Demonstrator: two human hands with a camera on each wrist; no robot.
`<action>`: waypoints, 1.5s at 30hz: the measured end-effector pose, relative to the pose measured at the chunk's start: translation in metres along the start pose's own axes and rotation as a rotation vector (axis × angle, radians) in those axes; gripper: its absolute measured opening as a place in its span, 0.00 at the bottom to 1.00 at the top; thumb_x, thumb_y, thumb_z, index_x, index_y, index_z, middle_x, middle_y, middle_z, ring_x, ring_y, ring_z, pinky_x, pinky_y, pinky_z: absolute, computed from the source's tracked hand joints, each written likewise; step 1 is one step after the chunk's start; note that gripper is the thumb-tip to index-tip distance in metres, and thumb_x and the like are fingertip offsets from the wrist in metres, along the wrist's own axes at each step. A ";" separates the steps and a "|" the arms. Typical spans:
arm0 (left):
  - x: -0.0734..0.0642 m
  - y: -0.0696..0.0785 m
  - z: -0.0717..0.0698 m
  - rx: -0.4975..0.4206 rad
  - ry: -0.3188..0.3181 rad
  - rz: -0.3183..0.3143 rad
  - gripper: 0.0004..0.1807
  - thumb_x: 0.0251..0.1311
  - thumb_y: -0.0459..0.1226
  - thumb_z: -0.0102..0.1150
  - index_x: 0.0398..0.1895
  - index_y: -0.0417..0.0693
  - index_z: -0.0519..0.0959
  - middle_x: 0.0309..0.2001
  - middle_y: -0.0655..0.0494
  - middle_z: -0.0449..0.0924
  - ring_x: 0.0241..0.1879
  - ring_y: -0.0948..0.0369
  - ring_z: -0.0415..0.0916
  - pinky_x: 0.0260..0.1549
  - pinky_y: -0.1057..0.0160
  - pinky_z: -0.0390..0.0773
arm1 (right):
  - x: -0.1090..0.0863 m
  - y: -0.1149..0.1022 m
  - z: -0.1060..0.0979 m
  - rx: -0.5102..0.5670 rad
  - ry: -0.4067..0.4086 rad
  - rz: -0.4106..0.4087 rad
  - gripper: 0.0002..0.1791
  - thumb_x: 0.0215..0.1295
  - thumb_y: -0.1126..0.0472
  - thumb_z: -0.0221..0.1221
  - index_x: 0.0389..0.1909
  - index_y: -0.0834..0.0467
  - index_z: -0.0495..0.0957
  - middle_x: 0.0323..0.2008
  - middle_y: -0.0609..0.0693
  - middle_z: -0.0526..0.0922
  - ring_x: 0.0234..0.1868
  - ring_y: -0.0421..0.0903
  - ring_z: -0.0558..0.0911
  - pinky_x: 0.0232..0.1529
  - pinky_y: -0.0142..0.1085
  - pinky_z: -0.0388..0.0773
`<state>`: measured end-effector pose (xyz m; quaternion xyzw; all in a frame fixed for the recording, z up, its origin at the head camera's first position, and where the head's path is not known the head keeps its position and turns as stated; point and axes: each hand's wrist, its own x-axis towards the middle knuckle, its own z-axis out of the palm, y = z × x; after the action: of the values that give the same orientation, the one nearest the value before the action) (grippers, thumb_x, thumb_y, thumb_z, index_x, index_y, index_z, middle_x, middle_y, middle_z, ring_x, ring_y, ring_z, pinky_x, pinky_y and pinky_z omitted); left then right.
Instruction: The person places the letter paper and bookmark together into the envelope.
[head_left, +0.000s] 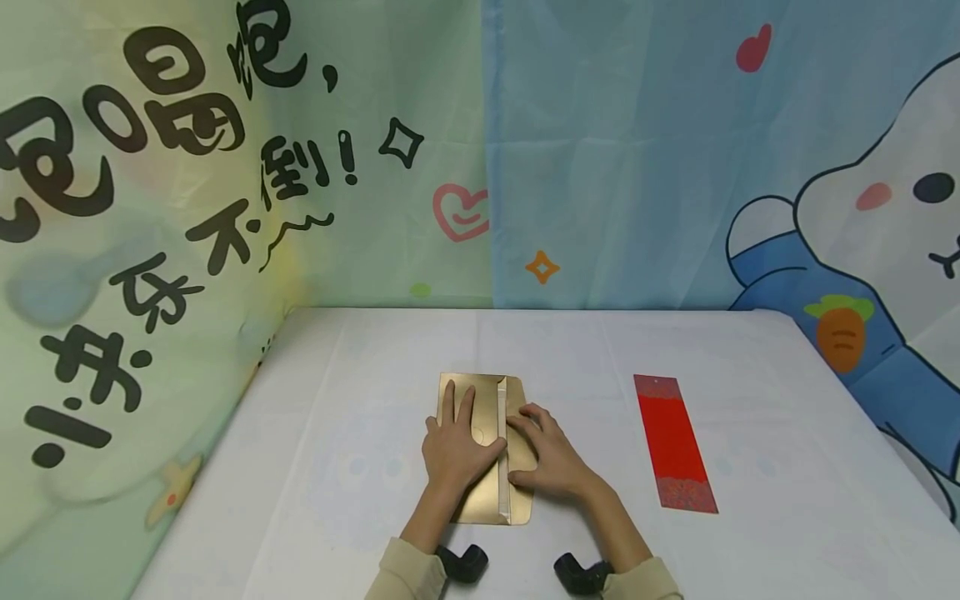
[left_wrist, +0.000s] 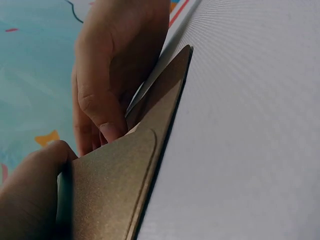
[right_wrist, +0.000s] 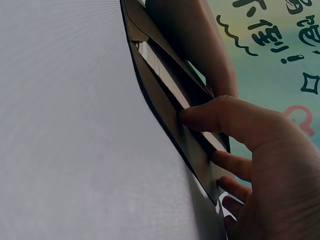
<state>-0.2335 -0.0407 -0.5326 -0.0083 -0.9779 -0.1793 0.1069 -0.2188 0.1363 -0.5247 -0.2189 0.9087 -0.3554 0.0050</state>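
Observation:
A flat gold card folder (head_left: 486, 404) lies upright on the white table, with a narrow pale strip (head_left: 504, 502) running along its length near the right side. My left hand (head_left: 456, 446) rests spread on the wide gold panel, thumb reaching to the strip. On the right-hand flap, my right hand (head_left: 553, 457) touches the edge beside the strip with bent fingers and thumb. Seen from the right wrist, the gold flap (right_wrist: 162, 112) stands slightly raised, a pale inner layer showing in the gap. The left wrist view shows the folder's rounded corner (left_wrist: 184, 57).
A red paper sleeve (head_left: 675, 437) with patterned ends lies to the right of the folder on the white table (head_left: 337, 375). Black wrist cameras (head_left: 465, 565) sit under both forearms. Printed cloth curtains (head_left: 600, 150) stand behind and at the left.

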 end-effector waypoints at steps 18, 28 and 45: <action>0.000 0.000 0.000 0.010 -0.008 0.012 0.49 0.38 0.65 0.52 0.69 0.63 0.57 0.71 0.56 0.46 0.36 0.49 0.67 0.16 0.62 0.65 | 0.003 -0.001 0.004 -0.019 0.015 -0.043 0.46 0.36 0.50 0.66 0.63 0.57 0.66 0.63 0.58 0.60 0.65 0.57 0.56 0.59 0.54 0.55; 0.001 0.000 0.001 0.014 -0.003 0.012 0.49 0.37 0.65 0.52 0.69 0.63 0.58 0.71 0.56 0.46 0.36 0.48 0.67 0.16 0.61 0.66 | 0.005 0.000 0.005 -0.063 0.059 -0.103 0.44 0.38 0.45 0.66 0.61 0.56 0.68 0.60 0.60 0.63 0.64 0.59 0.59 0.58 0.56 0.56; 0.000 0.000 0.001 0.018 -0.014 0.004 0.49 0.38 0.64 0.52 0.69 0.64 0.57 0.71 0.56 0.45 0.37 0.48 0.67 0.16 0.61 0.66 | 0.004 0.000 0.006 -0.042 0.051 -0.088 0.45 0.40 0.41 0.66 0.62 0.56 0.67 0.61 0.59 0.62 0.64 0.59 0.58 0.58 0.56 0.55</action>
<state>-0.2338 -0.0402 -0.5339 -0.0106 -0.9802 -0.1702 0.1005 -0.2214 0.1310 -0.5284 -0.2496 0.9053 -0.3415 -0.0384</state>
